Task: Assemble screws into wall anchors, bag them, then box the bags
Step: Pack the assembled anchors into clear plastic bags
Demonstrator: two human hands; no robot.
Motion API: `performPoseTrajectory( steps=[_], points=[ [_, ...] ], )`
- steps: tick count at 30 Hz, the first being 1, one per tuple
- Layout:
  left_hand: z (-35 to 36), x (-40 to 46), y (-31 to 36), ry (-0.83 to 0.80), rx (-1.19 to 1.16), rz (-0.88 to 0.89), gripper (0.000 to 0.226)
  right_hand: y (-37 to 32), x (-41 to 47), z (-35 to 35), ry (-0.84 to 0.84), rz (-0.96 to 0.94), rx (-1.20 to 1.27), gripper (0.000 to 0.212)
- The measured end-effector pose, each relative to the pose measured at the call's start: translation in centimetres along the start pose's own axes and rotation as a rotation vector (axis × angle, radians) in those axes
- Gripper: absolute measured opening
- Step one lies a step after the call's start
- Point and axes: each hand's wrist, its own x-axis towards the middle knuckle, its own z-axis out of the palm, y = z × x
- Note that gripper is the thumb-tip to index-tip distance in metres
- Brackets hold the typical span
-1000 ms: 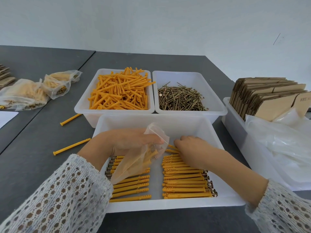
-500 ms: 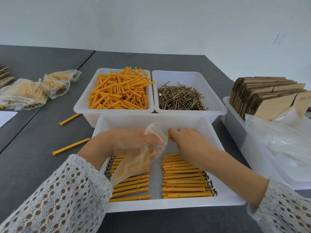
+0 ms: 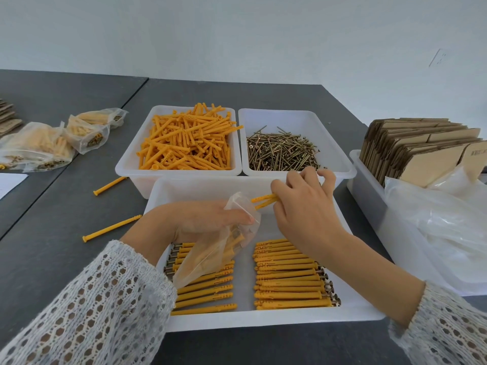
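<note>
My left hand (image 3: 208, 219) grips a clear plastic bag (image 3: 210, 256) over the near white tray (image 3: 263, 318); a few orange anchors show inside the bag. My right hand (image 3: 303, 206) pinches two assembled anchors (image 3: 263, 201) with their tips at the bag's mouth. Two rows of assembled anchors with screw heads lie in the tray, a left row (image 3: 208, 288) partly under the bag and a right row (image 3: 287, 275). Behind stand a tray of loose orange anchors (image 3: 187, 143) and a tray of brass screws (image 3: 282, 151).
Filled bags (image 3: 47, 143) lie on the grey table at the far left. Two stray anchors (image 3: 110, 228) rest left of the trays. On the right, a bin holds flat cardboard boxes (image 3: 421, 148) and empty plastic bags (image 3: 442, 233).
My right hand has lifted off the right row with two anchors and carried them up to the bag's mouth. My left hand has kept hold of the bag.
</note>
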Motion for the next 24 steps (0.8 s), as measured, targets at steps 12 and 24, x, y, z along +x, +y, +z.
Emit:
performPoseTrajectory(
  steps=[12, 24],
  points=[
    [0.61, -0.16, 0.43, -0.054, 0.051, 0.074, 0.026, -1.02, -0.41, -0.62, -0.025, -0.392, 0.188, 0.017],
    [0.76, -0.28, 0.43, -0.13, 0.051, 0.149, 0.006, -0.8, -0.16, -0.6, -0.156, -0.601, 0.566, 0.027]
  ],
)
